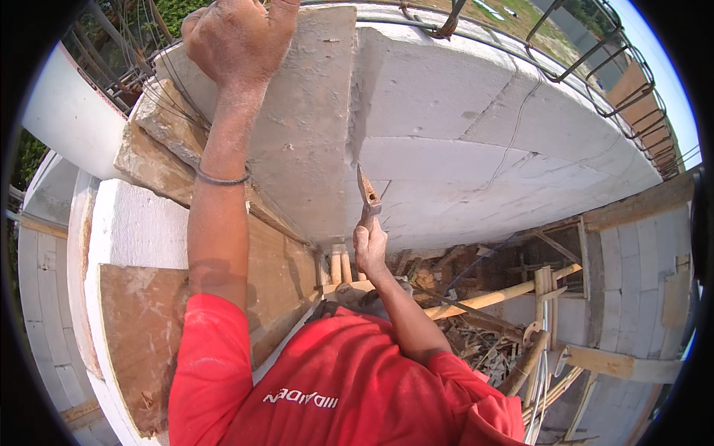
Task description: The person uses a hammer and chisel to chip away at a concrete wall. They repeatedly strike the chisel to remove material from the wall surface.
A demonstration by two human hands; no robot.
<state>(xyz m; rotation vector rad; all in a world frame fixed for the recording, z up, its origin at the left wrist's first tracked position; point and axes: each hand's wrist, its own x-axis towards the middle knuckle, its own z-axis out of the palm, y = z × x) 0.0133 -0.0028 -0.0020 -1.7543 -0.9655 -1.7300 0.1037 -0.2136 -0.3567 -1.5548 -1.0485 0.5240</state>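
Observation:
My right hand (371, 248) is closed round a rusty, pointed hammer (369, 199), just below its head. The hammer's point is directed away from me, at or close to the vertical edge where a grey-brown board or rendered column face (301, 128) meets the pale block wall (429, 111); contact cannot be made out. My left hand (240, 39) is raised at the upper left, by the top of the grey-brown face near the reinforcing bars. Its fingers are curled and partly cut off by the picture's edge, so what they grip is hidden. A dark band circles that wrist.
Steel reinforcing cage (558, 75) runs along the wall top. Rough timbers (162, 150) and loose wires stand left, above a brown formwork panel (281, 267). Bamboo poles (485, 298) cross low at right, over rubble (474, 340). A brown board (139, 334) lies lower left.

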